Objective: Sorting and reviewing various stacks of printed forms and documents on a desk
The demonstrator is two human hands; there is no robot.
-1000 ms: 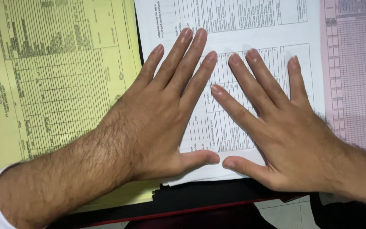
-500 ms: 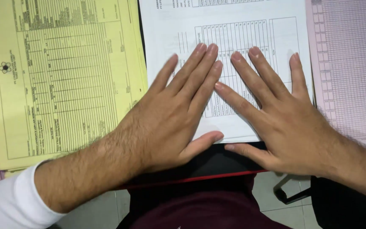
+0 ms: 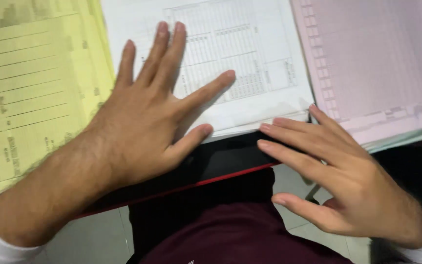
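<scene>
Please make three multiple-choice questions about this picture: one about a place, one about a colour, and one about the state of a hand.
1. Where does the white stack of sheets lie?
A. Between the yellow and pink stacks
B. Left of the yellow stack
C. On the floor

2. What colour is the stack of sheets on the left?
A. Blue
B. Yellow
C. Green

3. How is the left hand placed?
A. Closed in a fist
B. Holding a pen
C. Flat on the white stack, fingers spread

Answers:
1 A: the white stack has the yellow stack to its left and the pink stack to its right.
2 B: its sheets are plainly yellow.
3 C: palm down, nothing held; the right hand is open too, at the desk edge.
</scene>
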